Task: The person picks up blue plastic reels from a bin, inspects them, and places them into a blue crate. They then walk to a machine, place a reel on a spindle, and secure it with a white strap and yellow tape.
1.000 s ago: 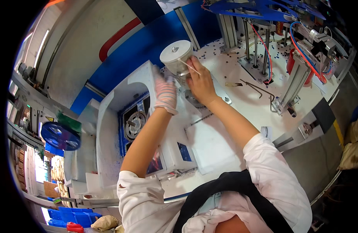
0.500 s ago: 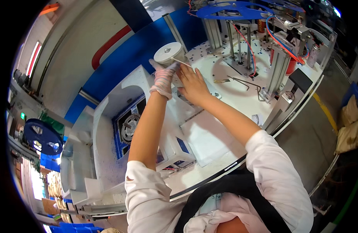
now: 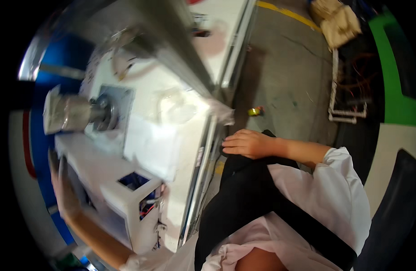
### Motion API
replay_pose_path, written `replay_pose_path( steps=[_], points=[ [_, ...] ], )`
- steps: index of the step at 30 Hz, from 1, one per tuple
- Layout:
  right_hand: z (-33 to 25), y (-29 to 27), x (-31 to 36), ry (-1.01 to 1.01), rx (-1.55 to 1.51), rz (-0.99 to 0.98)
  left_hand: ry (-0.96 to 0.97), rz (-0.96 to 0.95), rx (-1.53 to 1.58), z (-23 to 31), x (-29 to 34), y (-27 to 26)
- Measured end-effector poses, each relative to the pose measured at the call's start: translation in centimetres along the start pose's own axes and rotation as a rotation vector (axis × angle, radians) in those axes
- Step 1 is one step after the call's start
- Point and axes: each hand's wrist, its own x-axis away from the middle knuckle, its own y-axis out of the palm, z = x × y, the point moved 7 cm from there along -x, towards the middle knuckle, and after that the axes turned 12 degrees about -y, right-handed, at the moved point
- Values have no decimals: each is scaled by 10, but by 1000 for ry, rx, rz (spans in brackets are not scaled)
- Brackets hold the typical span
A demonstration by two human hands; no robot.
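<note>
At the far left, my left hand is blurred, its fingers stretched upward beside the white machine housing; I see nothing held in it. Above that hand, a whitish cylinder, perhaps a wrapped roll, lies on its side in view against a dark round metal mount. My right hand is extended flat with its fingers out, close to the worktable's edge and over the black apron. It grips nothing visible. A white sheet lies on the worktable between the hands.
A blurred grey metal post rises across the table's far side. Beyond the table edge is grey floor with a yellow line, a small yellow-green thing, a white pipe frame and a tan sack.
The view has swung to the right. Both hands have left the whitish cylinder: the right came back toward my body, the left went down beside the housing.
</note>
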Motion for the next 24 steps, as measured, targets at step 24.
replay_pose_path(
  steps=[24],
  points=[
    [266, 447, 693, 1920, -494, 410, 206, -1278, -397, 77, 471, 794]
  ],
)
